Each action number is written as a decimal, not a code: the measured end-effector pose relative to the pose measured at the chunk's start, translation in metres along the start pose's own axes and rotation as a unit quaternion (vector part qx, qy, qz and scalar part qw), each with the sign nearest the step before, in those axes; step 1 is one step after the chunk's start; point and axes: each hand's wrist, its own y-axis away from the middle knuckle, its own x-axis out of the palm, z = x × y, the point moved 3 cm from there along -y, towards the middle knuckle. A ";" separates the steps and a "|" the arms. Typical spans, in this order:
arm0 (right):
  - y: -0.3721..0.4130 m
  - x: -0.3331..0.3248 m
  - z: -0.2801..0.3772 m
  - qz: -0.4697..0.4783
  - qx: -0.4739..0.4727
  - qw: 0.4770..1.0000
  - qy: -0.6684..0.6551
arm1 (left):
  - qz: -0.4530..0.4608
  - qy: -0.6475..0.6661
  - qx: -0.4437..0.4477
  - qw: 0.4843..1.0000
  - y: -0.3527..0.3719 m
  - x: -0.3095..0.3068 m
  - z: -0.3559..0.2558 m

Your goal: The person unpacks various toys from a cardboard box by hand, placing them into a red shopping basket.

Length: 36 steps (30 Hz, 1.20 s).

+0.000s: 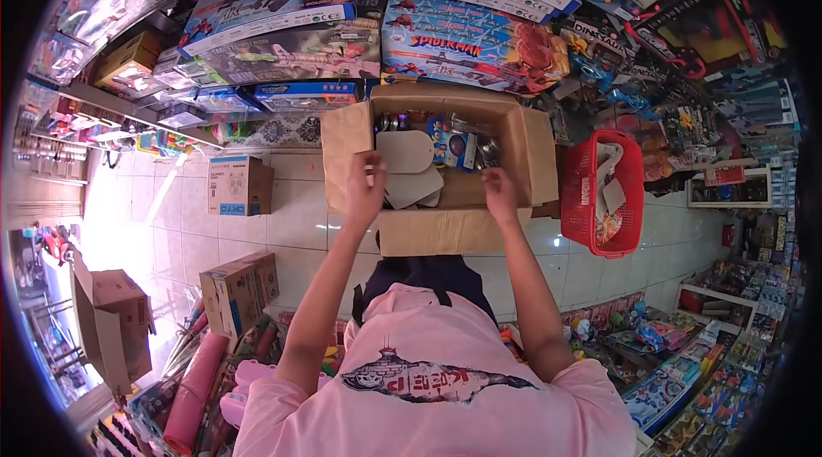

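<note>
An open cardboard box (441, 234) stands in front of me with its flaps folded outward. Over its left edge is my left hand (366, 187), fingers slightly bent and apart, beside grey flat boards with rounded corners (405, 151). My right hand (500, 193) hovers at the box's near right corner, its fingers loosely apart with nothing visible in them. Inside the box, a blue package (454, 145) with a dark round picture lies right of the boards. Small dark round items (489, 153) rest near the right wall, too small to name.
A red plastic basket (604, 238) holding packaged items is on the tiled floor to the right. Closed cardboard boxes (235, 186) stand to the left. Stacked toy boxes (471, 41) fill the shelf ahead. A pink roll (195, 393) leans at lower left.
</note>
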 end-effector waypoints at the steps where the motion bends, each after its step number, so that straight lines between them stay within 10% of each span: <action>1: -0.010 0.013 -0.011 0.044 0.053 0.997 -0.031 | 0.027 0.008 -0.027 0.999 -0.002 0.013 0.001; 8: -0.044 0.077 -0.041 0.283 0.289 0.914 0.022 | 0.091 -0.223 -0.135 0.961 0.004 0.084 0.103; 10: -0.041 0.091 -0.046 0.342 0.414 0.844 0.015 | 0.198 -0.433 -0.136 0.869 0.012 0.096 0.138; 19: -0.060 0.128 -0.091 0.433 0.458 0.775 0.034 | 0.396 -0.477 -0.162 0.768 -0.020 0.114 0.127; 32: -0.062 0.124 -0.076 0.441 0.508 0.732 -0.104 | 0.462 -0.398 -0.158 0.776 -0.039 0.110 0.148; 36: -0.057 0.130 -0.090 0.424 0.520 0.727 -0.148 | 0.431 -0.358 -0.313 0.767 -0.048 0.105 0.126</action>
